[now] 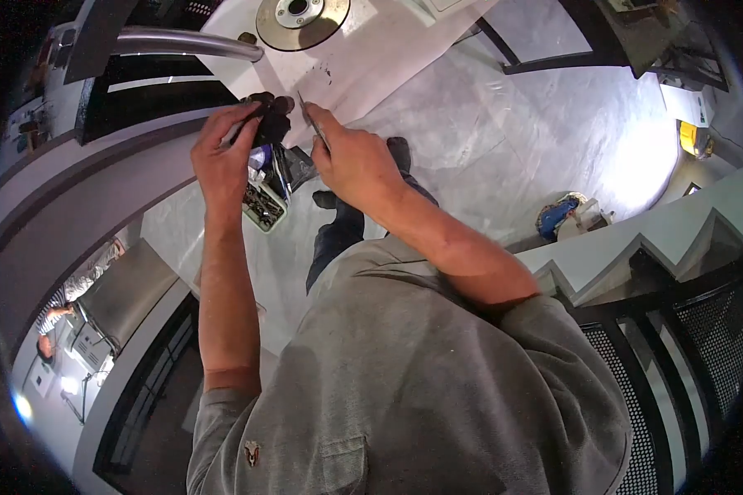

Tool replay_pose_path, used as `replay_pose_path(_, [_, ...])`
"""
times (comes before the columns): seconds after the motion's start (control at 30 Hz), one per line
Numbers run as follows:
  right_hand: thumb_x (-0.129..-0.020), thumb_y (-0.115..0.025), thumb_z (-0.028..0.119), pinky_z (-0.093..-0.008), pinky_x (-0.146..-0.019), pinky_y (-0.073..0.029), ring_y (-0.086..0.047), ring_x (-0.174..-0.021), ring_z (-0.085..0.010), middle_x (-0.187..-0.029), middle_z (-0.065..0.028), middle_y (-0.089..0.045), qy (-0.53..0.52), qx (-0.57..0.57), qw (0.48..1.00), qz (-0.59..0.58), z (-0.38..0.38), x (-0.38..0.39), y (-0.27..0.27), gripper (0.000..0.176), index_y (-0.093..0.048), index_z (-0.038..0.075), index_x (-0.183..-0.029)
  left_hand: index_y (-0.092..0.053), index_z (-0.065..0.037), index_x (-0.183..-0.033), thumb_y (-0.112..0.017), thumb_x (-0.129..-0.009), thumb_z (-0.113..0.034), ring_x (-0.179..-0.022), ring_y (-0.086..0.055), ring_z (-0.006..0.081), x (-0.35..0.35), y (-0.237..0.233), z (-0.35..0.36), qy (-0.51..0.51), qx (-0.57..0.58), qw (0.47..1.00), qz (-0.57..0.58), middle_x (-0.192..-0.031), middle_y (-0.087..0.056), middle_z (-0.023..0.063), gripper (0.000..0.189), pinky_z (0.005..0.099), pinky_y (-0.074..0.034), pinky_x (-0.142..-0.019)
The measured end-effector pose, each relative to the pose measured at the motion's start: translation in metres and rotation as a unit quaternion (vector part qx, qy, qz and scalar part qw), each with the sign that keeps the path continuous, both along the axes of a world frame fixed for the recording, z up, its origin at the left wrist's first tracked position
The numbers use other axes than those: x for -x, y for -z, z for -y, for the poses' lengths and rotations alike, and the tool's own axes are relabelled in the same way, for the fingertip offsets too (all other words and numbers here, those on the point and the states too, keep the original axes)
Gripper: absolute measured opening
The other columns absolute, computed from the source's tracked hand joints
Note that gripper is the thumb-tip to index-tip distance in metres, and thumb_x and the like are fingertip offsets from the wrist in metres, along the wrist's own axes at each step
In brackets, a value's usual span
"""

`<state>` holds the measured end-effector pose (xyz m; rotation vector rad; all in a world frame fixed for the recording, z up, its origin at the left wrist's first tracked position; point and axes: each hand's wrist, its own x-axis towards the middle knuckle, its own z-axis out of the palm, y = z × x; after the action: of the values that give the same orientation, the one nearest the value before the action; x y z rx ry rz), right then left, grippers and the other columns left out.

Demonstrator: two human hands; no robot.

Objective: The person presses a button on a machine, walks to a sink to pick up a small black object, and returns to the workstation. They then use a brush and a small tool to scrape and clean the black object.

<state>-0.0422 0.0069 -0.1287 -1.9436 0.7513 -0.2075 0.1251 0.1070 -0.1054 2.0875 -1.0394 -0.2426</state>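
Observation:
My left hand [223,148] is closed around a dark, lumpy part [274,128]; its exact kind cannot be made out. In my right hand [357,161] is a thin metal tool [312,122], slim like a blade, its tip angled up beside the dark part. Whether the tip touches the part is not clear. Both hands are near the edge of a white table [380,54]. A shiny round brake disc [305,35] lies flat on that table, past my hands, with dark crumbs on the surface nearer me.
A metal tube [186,41] runs in from the left by the table. Below my hands, a light tray [264,206] holds small metal pieces. Stepped stair edges [611,268] rise at right, near a blue item [557,216] on the floor. Another person [58,307] is at lower left.

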Motion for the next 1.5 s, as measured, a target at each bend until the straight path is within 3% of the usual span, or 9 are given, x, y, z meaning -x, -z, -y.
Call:
replay_pose_path(0.13, [-0.088, -0.056, 0.014, -0.0529, -0.062, -0.05, -0.063, -0.067, -0.0425, -0.068, -0.0225, -0.063, -0.002, -0.002, 1.0, 0.023, -0.009, -0.006, 0.014, 0.048, -0.044, 0.01, -0.134, -0.074, -0.006, -0.101, -0.069, -0.079, 0.0, -0.091, -0.065, 0.0185, 0.0, 0.006, 0.003, 0.051, -0.039, 0.998, 0.002, -0.097, -0.07, 0.0088, 0.023, 0.0271, -0.048, -0.084])
replay_pose_path(0.47, [-0.09, -0.055, 0.015, -0.0521, -0.059, -0.049, -0.063, -0.065, -0.0421, -0.066, -0.0223, -0.061, 0.009, -0.028, 0.998, 0.06, -0.014, -0.004, 0.018, 0.046, -0.045, 0.011, -0.135, -0.074, -0.005, -0.097, -0.073, -0.078, -0.002, -0.086, -0.064, 0.0135, 0.007, 0.012, 0.005, -0.027, -0.031, 0.996, -0.082, -0.089, -0.069, 0.0055, 0.02, 0.0248, -0.048, -0.08])
replay_pose_path(0.83, [-0.087, -0.056, 0.016, -0.0506, -0.061, -0.051, -0.064, -0.066, -0.0398, -0.068, -0.022, -0.063, -0.025, 0.033, 0.999, -0.007, -0.003, -0.001, 0.008, 0.045, -0.051, 0.012, -0.132, -0.075, -0.005, -0.098, -0.073, -0.078, -0.004, -0.086, -0.064, 0.0134, 0.015, 0.012, 0.003, -0.068, -0.032, 0.991, -0.108, -0.09, -0.069, 0.0055, 0.02, 0.0248, -0.048, -0.08])
replay_pose_path(0.9, [-0.087, -0.056, 0.016, -0.0508, -0.062, -0.051, -0.065, -0.066, -0.0397, -0.068, -0.0218, -0.064, -0.03, 0.049, 0.998, -0.009, 0.004, -0.002, 0.003, 0.045, -0.052, 0.013, -0.132, -0.075, -0.005, -0.098, -0.073, -0.079, -0.005, -0.088, -0.065, 0.0151, 0.012, 0.015, 0.002, -0.061, -0.031, 0.992, -0.108, -0.094, -0.07, 0.0065, 0.02, 0.0255, -0.048, -0.082])
replay_pose_path(0.97, [-0.085, -0.057, 0.017, -0.0488, -0.067, -0.053, -0.067, -0.072, -0.037, -0.075, -0.018, -0.068, -0.065, 0.046, 0.994, -0.075, 0.011, -0.005, -0.013, 0.046, -0.053, 0.007, -0.13, -0.075, -0.006, -0.098, -0.073, -0.079, -0.005, -0.09, -0.066, 0.016, 0.012, 0.016, 0.002, -0.054, -0.023, 0.993, -0.099, -0.096, -0.071, 0.0072, 0.02, 0.0263, -0.049, -0.084])
replay_pose_path(1.07, [-0.085, -0.057, 0.017, -0.049, -0.068, -0.053, -0.068, -0.075, -0.0374, -0.078, -0.0182, -0.068, -0.071, 0.056, 0.994, -0.065, 0.015, -0.007, -0.003, 0.046, -0.054, 0.011, -0.13, -0.075, -0.008, -0.099, -0.072, -0.078, -0.007, -0.097, -0.067, 0.0207, 0.016, 0.016, 0.003, -0.054, -0.022, 0.995, -0.078, -0.101, -0.071, 0.0091, 0.021, 0.0298, -0.049, -0.088])
replay_pose_path(1.2, [-0.087, -0.054, 0.018, -0.0508, -0.066, -0.052, -0.066, -0.072, -0.0395, -0.075, -0.02, -0.066, -0.049, 0.078, 0.995, -0.027, 0.021, -0.007, -0.004, 0.04, -0.056, 0.017, -0.127, -0.073, -0.008, -0.105, -0.069, -0.08, -0.009, -0.096, -0.066, 0.028, 0.022, 0.012, 0.003, -0.005, -0.039, 0.998, 0.049, -0.101, -0.071, 0.0104, 0.026, 0.0341, -0.05, -0.089])
replay_pose_path(1.37, [-0.087, -0.055, 0.017, -0.0521, -0.065, -0.051, -0.065, -0.072, -0.0402, -0.075, -0.0211, -0.066, -0.061, 0.084, 0.993, -0.053, 0.026, -0.006, -0.007, 0.041, -0.054, 0.016, -0.128, -0.057, -0.011, -0.131, -0.074, -0.07, -0.014, -0.117, -0.052, 0.0307, 0.03, 0.006, -0.003, 0.062, -0.082, 0.992, 0.072, -0.126, -0.057, 0.012, 0.063, 0.0393, -0.042, -0.101])
replay_pose_path(1.5, [-0.087, -0.054, 0.017, -0.0524, -0.064, -0.051, -0.065, -0.069, -0.0404, -0.073, -0.0218, -0.065, -0.069, 0.113, 0.99, -0.054, 0.02, -0.007, 0.002, 0.044, -0.052, 0.016, -0.131, -0.058, -0.013, -0.131, -0.074, -0.074, -0.014, -0.112, -0.053, 0.0331, 0.031, 0.026, -0.009, 0.03, -0.033, 0.997, 0.069, -0.121, -0.059, 0.0114, 0.059, 0.0415, -0.043, -0.099])
